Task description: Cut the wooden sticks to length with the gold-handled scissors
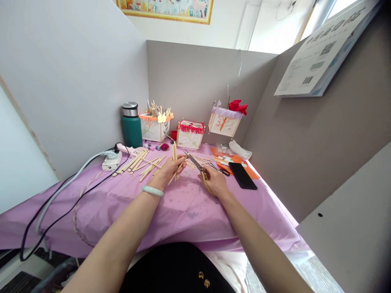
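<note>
My left hand (171, 169) is closed around a few thin wooden sticks (174, 150), some upright and one slanting across. In my right hand (214, 181) is a pair of scissors (195, 161) with gold-coloured handles, its blades pointing up and left toward the stick ends by my left fingers. Whether the blades touch a stick is too small to tell. Left of my left hand, loose wooden sticks (134, 162) lie in piles on the purple tablecloth (119, 199). Short cut bits and more sticks lie behind the blades.
A green bottle (132, 128) stands at the back left, beside a stick-filled paper box (154, 128). Two more decorated boxes, a red-fringed one (190, 136) and a purple-fringed one (225, 122), are further right. A black phone (242, 176), dark-handled scissors (224, 171) and a power strip (111, 161) with cables lie around.
</note>
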Motion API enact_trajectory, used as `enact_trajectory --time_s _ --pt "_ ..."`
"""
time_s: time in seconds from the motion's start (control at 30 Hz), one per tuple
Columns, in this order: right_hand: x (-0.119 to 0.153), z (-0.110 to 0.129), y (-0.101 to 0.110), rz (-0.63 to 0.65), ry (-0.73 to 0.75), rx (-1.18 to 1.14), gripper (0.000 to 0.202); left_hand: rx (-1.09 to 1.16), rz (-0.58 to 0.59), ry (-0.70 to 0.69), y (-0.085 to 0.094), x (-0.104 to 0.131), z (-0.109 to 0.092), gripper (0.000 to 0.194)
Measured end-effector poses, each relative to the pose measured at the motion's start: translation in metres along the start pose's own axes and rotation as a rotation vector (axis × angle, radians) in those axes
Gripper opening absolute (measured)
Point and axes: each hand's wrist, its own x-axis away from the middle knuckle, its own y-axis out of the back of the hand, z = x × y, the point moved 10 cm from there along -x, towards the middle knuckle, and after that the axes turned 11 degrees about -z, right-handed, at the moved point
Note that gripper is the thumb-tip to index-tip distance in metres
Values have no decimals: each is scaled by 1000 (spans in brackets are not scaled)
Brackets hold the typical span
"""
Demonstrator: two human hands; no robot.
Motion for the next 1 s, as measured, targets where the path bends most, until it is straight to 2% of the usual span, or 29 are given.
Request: enact_trajectory --time_s 0.17,0.37,0.63,0.9,1.0 --pt "1 -2 -2 11 -6 79 20 -8 -73 27 6 -2 5 34" --pt "2 -7 -6 39 -38 172 23 -35 -115 67 12 -4 14 30" --pt "3 -7 -7 67 -31 202 23 -60 -76 70 10 -5 14 24" --pt "3 -9 -5 103 -57 260 23 -72 -107 95 11 2 10 38" --pt "3 -6 -4 82 -49 270 23 -70 -89 80 9 1 9 35"
